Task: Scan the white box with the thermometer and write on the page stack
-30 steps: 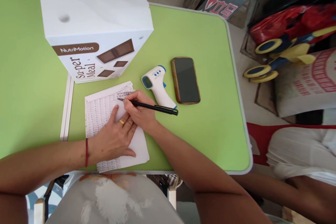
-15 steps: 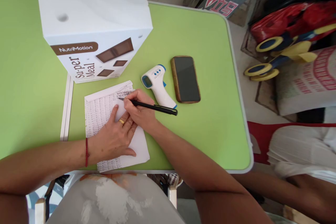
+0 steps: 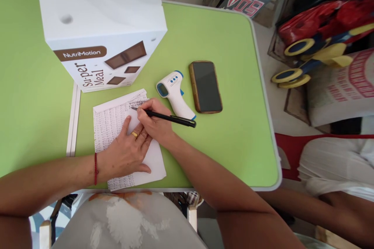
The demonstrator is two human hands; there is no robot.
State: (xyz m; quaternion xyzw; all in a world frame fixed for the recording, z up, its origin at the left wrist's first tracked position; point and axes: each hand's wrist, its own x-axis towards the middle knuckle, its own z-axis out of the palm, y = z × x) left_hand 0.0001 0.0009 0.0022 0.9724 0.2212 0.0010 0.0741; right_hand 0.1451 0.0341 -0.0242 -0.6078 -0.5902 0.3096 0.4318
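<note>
A white sheet of paper (image 3: 111, 124) covered in small handwriting lies on the green table (image 3: 233, 97) near its front edge. My left hand (image 3: 125, 151) rests flat on the paper, fingers spread, a gold ring on one finger and a red string at the wrist. My right hand (image 3: 154, 122) grips a black pen (image 3: 169, 118) whose tip touches the paper's upper right part.
A tall white NutriMotion box (image 3: 99, 31) stands just behind the paper. A white and blue infrared thermometer (image 3: 173, 93) and a dark phone (image 3: 206, 86) lie to the right of my hands. Another person's lap in white cloth (image 3: 336, 167) is at the right, beyond the table edge.
The view has drifted slightly. My hands and the pen stay on the same spot of the paper.
</note>
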